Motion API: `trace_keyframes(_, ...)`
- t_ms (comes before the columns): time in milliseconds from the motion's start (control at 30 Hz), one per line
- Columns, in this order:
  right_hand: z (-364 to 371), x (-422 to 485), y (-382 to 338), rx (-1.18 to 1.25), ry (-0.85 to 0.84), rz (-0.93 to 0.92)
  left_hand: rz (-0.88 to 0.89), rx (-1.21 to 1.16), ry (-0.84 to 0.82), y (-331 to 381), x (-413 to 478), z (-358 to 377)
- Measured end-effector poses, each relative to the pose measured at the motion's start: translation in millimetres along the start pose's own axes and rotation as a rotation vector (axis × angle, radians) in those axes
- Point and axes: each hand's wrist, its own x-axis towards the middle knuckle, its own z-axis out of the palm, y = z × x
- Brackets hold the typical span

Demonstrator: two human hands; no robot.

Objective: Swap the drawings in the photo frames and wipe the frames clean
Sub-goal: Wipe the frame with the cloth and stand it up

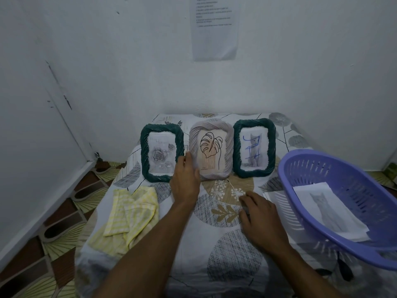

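Observation:
Three frames stand upright at the back of the table. A dark green frame (161, 153) on the left holds a grey rose drawing. The pale pink middle frame (211, 148) holds a leaf line drawing. Another green frame (254, 146) on the right holds a cat picture marked with blue scribbles. My left hand (186, 179) touches the pink frame's lower left edge, fingers curled around it. My right hand (261, 216) rests flat on the tablecloth, fingers slightly bent, holding nothing I can see. A yellow checked cloth (129, 214) lies crumpled at the left.
A purple plastic basket (318, 214) at the right holds a sheet with a cat drawing (330, 211); another sheet (271, 195) lies under it. The patterned tablecloth (225, 254) covers the table. White walls close in behind and left; a paper note (214, 29) hangs above.

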Motion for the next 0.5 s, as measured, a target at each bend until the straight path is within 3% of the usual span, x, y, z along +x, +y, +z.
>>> trace_keyframes(500,3.5,1.0,2.8,-0.011,0.016,-0.013,0.039,0.018,-0.002,-6.9,1.4,-1.0)
